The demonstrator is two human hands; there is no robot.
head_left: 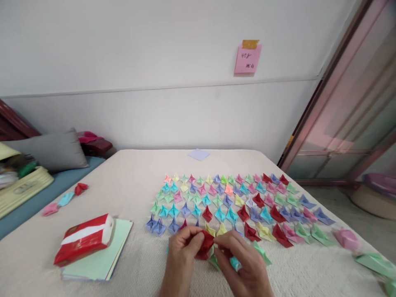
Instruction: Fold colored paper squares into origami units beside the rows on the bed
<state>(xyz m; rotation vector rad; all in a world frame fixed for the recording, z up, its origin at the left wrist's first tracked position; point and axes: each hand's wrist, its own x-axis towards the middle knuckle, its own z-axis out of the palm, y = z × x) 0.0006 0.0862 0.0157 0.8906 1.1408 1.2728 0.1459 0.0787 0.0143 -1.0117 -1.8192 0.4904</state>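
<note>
While both hands pinch red paper fold (204,244), long axis tilts upper-right.

- A red packet (84,238) lies on a stack of green paper (102,258).
- A grey pillow (51,150) is at the left.
- A pink note (247,58) sticks on the wall.
- A pale blue sheet (199,154) lies at the far edge of the bed.

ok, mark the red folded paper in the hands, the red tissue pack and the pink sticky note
red folded paper (205,244), head view, its middle between the fingers
red tissue pack (84,239), head view, top face
pink sticky note (247,59), head view, centre of the sheet
</note>
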